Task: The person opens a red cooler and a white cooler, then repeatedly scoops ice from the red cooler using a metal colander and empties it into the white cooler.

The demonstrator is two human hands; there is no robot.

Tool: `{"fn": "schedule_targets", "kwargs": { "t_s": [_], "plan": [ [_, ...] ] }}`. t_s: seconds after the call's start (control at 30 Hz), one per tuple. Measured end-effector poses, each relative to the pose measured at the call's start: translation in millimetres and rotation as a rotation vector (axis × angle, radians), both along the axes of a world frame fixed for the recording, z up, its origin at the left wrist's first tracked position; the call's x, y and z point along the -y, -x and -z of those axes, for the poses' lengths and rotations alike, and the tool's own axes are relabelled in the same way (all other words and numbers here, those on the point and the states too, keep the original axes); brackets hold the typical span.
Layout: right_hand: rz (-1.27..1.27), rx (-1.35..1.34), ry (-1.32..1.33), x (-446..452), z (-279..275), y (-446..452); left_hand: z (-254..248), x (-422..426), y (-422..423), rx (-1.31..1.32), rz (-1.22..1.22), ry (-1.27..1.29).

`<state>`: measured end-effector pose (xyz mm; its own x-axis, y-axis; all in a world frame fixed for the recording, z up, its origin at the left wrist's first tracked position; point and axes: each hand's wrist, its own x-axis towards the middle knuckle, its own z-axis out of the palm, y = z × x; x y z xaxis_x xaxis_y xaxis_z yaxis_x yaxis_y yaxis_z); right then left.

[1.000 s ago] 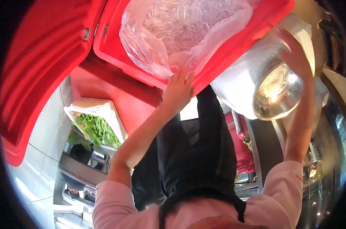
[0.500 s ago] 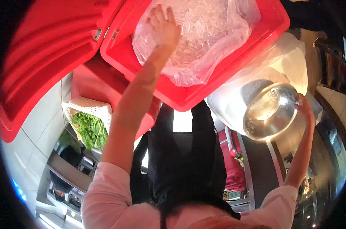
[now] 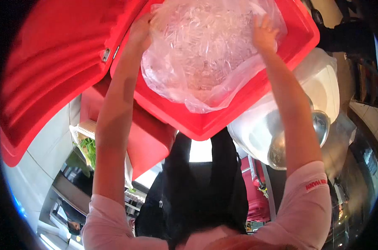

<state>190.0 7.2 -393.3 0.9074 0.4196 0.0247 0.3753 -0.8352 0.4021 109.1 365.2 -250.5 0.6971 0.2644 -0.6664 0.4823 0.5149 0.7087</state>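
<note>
A clear plastic bag (image 3: 197,106) full of ice (image 3: 205,46) lines the open red cooler box (image 3: 199,127) in front of me. At the bag's left edge, near the hinge side, my left hand (image 3: 141,31) is closed on the plastic, with its fingertips partly hidden. On the far right side of the bag, my right hand (image 3: 265,35) lies with fingers spread against the plastic and ice, holding nothing. A metal bowl (image 3: 321,127) rests on a white container to the right, partly covered by my right forearm.
The red cooler lid (image 3: 55,75) stands open at the left. Below it is a white basket (image 3: 84,130) of green leafy stalks (image 3: 89,150). The large white container (image 3: 328,83) stands to the right of the cooler. Dark chairs (image 3: 364,75) are at the far right.
My right hand has let go of the metal bowl and moved up left onto the bag. My left hand has shifted left from over the ice to the bag's edge.
</note>
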Motion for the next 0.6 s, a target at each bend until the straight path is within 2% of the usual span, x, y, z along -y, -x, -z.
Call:
{"fn": "schedule_targets", "kwargs": {
  "t_s": [0.07, 0.1, 0.17, 0.2, 0.27, 0.33, 0.37, 0.43, 0.53, 0.6],
  "plan": [
    [0.206, -0.293, -0.149, 26, -45, -40, 15, -20, -3, -0.051, 0.014, -0.008],
    [0.202, -0.376, -0.242, 70, -30, -69, 23, -27, -6, -0.071, 0.025, -0.008],
    [0.302, -0.49, -0.58, 111, -37, -87, 35, -32, -5, 0.012, 0.076, -0.102],
    [0.398, -0.502, -0.837, 112, -72, -83, 36, -34, -7, 0.065, 0.098, -0.158],
    [0.653, -0.536, -1.315, 110, -99, -83, 30, -22, 0, 0.408, 0.436, -0.791],
    [0.983, -0.577, -1.744, 108, -106, -81, 35, -19, -4, 0.143, 0.682, -1.138],
    [1.021, -0.499, -1.86, 104, -109, -78, 37, -18, -6, 0.014, 0.82, -1.297],
    [1.096, -0.332, -2.084, 83, -126, -59, 17, 7, -2, -0.042, 0.693, -1.126],
    [0.919, -0.65, -2.406, 73, -149, -31, 23, 34, 5, 0.179, 0.373, -0.882],
    [1.059, -0.768, -2.331, 77, -172, -5, 21, 45, 14, 0.064, 0.451, -1.019]
  ]
}}
